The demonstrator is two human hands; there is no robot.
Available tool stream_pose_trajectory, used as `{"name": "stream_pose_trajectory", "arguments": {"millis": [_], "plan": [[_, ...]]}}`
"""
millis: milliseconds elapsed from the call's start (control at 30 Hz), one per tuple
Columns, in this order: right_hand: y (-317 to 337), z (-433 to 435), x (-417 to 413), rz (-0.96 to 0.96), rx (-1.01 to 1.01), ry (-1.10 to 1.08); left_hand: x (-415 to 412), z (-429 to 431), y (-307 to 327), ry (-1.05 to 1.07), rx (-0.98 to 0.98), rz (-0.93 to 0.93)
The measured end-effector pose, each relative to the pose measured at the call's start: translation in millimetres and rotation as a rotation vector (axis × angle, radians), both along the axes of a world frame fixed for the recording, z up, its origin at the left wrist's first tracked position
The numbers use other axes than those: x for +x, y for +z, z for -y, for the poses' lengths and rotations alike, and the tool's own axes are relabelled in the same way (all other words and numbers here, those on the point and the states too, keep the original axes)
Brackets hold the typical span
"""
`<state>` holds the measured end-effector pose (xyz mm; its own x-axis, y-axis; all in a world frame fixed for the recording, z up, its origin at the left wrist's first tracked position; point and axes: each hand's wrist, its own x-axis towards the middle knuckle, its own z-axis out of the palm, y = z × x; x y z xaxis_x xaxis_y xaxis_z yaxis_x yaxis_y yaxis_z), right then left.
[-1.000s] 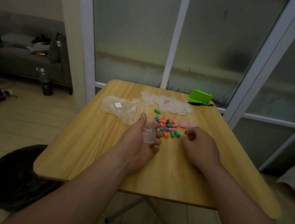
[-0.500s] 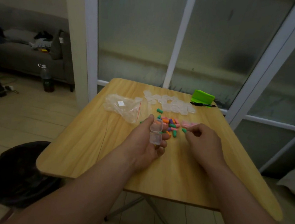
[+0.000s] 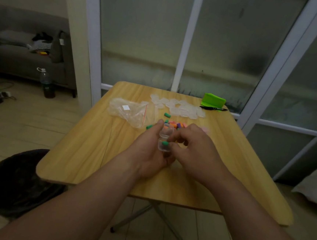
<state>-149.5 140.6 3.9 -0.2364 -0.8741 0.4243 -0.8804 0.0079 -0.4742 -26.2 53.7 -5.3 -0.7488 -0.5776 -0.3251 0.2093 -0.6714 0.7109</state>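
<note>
**Green plug goes in the box**

On the floor at far left stands a bottle (image 3: 47, 84). On the table (image 3: 93, 152), a plastic bag (image 3: 129, 111) lies left of the hands. The left hand (image 3: 149, 153) grips a small clear box (image 3: 165, 139) over the table's middle, lid hinged open, with the thumb up along the lid and the fingers curled under the base. A green plug (image 3: 164, 143) sits in the base, pinched by the thumb and forefinger of the right hand (image 3: 195, 151); its other fingers are curled. Behind lie loose plugs (image 3: 174, 124), then empty boxes (image 3: 181, 109), and a pen (image 3: 213, 108) at far right.
</note>
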Motion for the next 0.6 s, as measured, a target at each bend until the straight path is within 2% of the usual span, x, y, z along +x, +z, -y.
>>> {"name": "stream_pose_trajectory", "arguments": {"millis": [267,367,467,600], "plan": [[-1.2,2.1,3.0,-0.03,0.031,0.033,-1.9,3.4,-0.4,0.018,0.049,-0.035],[3.0,2.6,-4.5,0.116,-0.028,0.033,-1.0,2.3,0.1,0.003,0.02,-0.043],[4.1,6.8,-26.2,0.277,-0.121,-0.144,0.6,5.3,3.1,0.066,-0.01,0.004],[-20.2,12.6,-48.7,0.337,0.0,-0.357,4.1,12.7,5.0,0.218,-0.014,0.038]]}}
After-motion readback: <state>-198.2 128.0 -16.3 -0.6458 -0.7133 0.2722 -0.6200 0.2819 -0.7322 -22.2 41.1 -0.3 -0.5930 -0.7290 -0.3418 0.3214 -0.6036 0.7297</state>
